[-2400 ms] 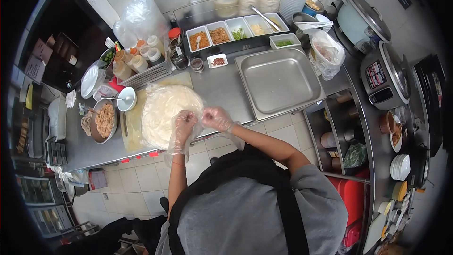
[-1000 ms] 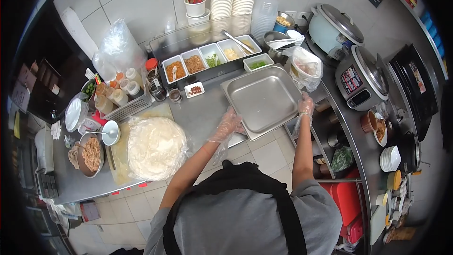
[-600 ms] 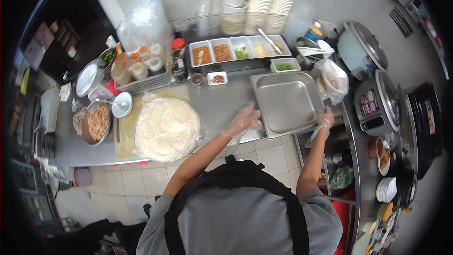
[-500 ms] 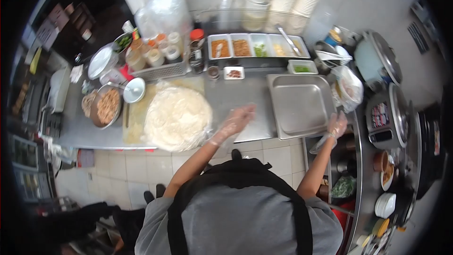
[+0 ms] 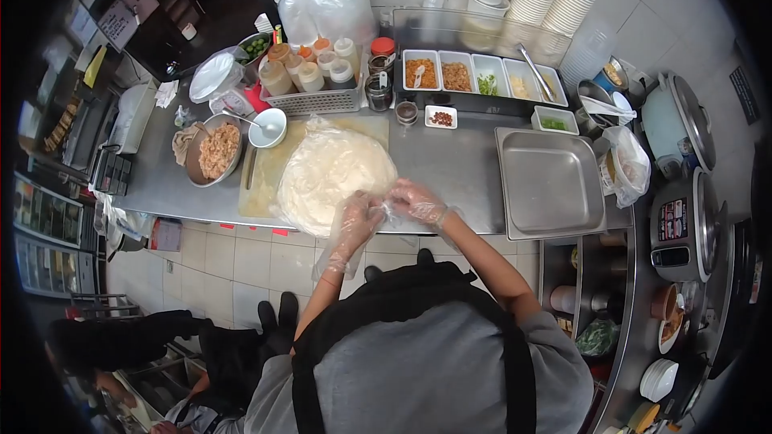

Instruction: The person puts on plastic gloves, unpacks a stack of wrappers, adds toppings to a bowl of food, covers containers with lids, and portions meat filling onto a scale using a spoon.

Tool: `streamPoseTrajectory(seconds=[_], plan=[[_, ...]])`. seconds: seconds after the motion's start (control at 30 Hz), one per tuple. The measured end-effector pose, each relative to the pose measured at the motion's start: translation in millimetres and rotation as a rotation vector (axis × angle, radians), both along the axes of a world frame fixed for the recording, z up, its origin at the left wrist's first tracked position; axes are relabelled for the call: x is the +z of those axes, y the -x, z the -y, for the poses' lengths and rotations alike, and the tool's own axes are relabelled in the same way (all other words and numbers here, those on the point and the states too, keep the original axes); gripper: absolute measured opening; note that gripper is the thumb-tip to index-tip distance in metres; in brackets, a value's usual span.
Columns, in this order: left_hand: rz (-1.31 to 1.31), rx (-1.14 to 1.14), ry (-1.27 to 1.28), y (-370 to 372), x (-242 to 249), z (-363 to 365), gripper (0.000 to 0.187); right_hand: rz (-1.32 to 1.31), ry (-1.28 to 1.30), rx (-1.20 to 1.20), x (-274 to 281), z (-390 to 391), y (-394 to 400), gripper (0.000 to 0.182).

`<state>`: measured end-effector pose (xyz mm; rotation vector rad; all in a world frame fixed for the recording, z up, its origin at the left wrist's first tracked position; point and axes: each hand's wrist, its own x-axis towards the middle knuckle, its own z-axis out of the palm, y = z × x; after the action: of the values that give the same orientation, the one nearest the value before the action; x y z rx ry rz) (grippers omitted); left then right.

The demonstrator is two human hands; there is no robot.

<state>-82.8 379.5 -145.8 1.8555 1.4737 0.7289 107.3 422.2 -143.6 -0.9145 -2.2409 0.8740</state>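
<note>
A large round mass of pale dough [image 5: 334,169], covered by clear plastic film, lies on a yellowish cutting board [image 5: 261,181]. My left hand [image 5: 359,221], in a clear plastic glove, is at the dough's near right edge with its fingers pinched on the film. Just right of it, my gloved right hand [image 5: 414,201] has its fingers closed at the film's edge. Both hands nearly touch. Left of the board stand a bowl of minced meat [image 5: 219,153] and a small white bowl [image 5: 268,128] with a spoon.
An empty metal tray [image 5: 553,185] sits at the counter's right. Sauce bottles [image 5: 310,72] in a basket and topping containers [image 5: 457,76] line the back. A rice cooker [image 5: 683,225] stands far right. A co-worker in dark clothes [image 5: 233,354] is at lower left.
Both hands have come together at the dough's near right edge. My right hand has left the metal tray, and my left hand has moved left. The view has shifted, and a co-worker shows more at lower left.
</note>
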Motion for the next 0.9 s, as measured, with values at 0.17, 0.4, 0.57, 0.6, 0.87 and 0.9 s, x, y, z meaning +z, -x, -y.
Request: streamPoseTrajectory(seconds=[0.17,0.4,0.57,0.6,0.87,0.9], plan=[[0.550,0.062,-0.013,-7.8,7.0,8.3,0.013,-0.313,0.455,-0.001,-11.3,-6.2,2.2,0.015],[0.596,0.140,0.192,-6.3,-0.3,9.8,0.012,-0.207,0.321,-0.058,19.2,18.7,4.4,0.015],[0.606,0.080,0.204,-10.6,-12.0,11.6,0.013,-0.292,0.260,0.003,-8.7,9.4,-3.7,0.016],[0.607,0.061,0.214,-11.4,-12.0,10.8,0.013,-0.274,0.304,0.009,-7.7,8.9,-6.5,0.016],[0.723,0.068,0.206,1.8,5.7,10.9,0.016,-0.668,0.781,0.092,12.8,-1.0,-22.7,0.021],[0.724,0.061,0.235,0.9,11.7,12.4,0.018,-0.642,0.771,0.066,14.3,-3.1,-19.0,0.023]])
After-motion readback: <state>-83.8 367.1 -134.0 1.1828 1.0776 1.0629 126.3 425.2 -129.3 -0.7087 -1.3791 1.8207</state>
